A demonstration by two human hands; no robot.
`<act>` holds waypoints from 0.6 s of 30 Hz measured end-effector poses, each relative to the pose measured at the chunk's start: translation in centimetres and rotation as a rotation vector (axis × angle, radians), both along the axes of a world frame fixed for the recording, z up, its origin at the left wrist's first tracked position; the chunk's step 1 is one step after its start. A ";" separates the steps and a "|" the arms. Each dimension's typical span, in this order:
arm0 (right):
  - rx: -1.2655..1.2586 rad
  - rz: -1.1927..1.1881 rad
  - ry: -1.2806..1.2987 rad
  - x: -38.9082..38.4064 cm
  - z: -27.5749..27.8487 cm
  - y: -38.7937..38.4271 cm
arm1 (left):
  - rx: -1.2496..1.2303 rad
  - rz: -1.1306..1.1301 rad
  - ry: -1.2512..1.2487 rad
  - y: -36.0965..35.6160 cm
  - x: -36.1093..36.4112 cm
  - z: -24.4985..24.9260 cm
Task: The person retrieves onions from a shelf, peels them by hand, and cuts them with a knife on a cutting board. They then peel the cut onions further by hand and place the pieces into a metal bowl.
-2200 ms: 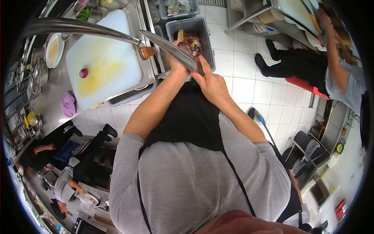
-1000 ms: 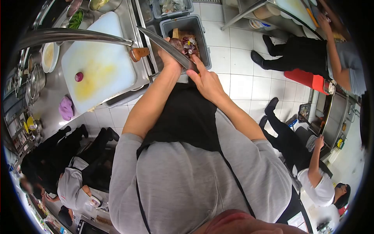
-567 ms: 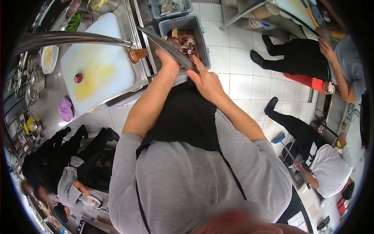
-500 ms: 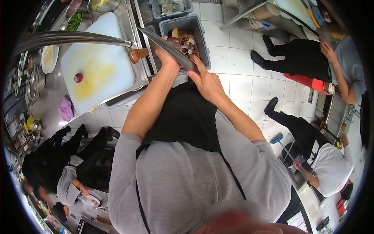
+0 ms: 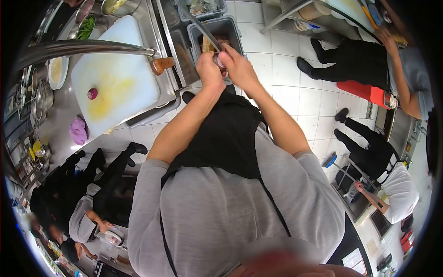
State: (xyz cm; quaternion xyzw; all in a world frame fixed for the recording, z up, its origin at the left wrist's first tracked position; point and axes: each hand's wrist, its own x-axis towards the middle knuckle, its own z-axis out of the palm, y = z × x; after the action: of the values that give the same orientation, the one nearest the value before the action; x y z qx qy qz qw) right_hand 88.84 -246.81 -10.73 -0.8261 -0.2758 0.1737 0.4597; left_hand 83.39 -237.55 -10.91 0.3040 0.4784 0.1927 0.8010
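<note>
1. The left hand is clenching a small pale-pink round vegetable piece, pressing it against the fingers of the right hand.
2. The right hand is grasping the handle end of a long steel kitchen knife. Its blade is pointing up and away from the body.
3. Both hands are hovering close together over a grey plastic bin that is holding dark food scraps, with the vegetable piece sitting just above its near edge.
4. To the left, a white cutting board with yellow stains is lying on a steel counter, carrying a small red onion half.
5. A curved steel spout is reaching across the board.
6. A purple cloth is lying on the counter near the board's corner.
7. At the upper right, a person in a grey shirt is working at another table.
</note>
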 end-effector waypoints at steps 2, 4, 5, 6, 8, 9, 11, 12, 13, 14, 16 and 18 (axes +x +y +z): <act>-0.090 0.032 0.665 1.8 2.6 0.3 | -0.088 -0.048 0.019 0.4 -0.3 0.0; -0.117 0.083 0.832 3.3 1.1 0.4 | -0.215 -0.140 -0.109 1.7 -1.4 -1.1; -0.138 0.074 0.864 3.6 0.8 0.5 | -0.279 -0.183 -0.171 2.2 -2.0 -1.7; -0.140 0.062 0.857 3.7 0.5 0.6 | -0.304 -0.186 -0.201 2.3 -2.1 -1.2; -0.147 0.036 0.844 3.7 -0.6 0.7 | -0.356 -0.196 -0.260 2.3 -2.4 -0.2; -0.106 0.044 0.819 3.4 -1.4 0.8 | -0.391 -0.207 -0.296 2.6 -2.5 -0.2; -0.069 0.126 0.782 3.5 -2.8 0.6 | -0.461 -0.209 -0.281 2.7 -2.7 -0.1; -0.050 0.168 0.763 3.6 -2.8 0.6 | -0.494 -0.209 -0.274 2.7 -2.7 0.2; -0.100 0.171 0.797 3.9 -2.9 0.7 | -0.477 -0.222 -0.276 2.9 -2.8 0.2; -0.152 0.173 0.832 4.2 -3.0 0.7 | -0.462 -0.235 -0.276 3.0 -2.9 0.1; -0.187 0.120 0.830 4.1 -2.6 0.8 | -0.410 -0.285 -0.283 3.4 -2.9 -0.5; -0.155 0.017 0.758 3.2 -1.9 0.4 | -0.338 -0.351 -0.296 3.8 -2.7 -0.9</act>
State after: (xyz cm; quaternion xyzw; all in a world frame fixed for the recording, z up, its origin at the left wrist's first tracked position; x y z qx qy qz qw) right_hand 92.03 -246.38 -12.67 -0.7331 -0.0792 0.4911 0.4638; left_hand 80.70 -233.71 -11.78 0.2128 0.3215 0.0107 0.9226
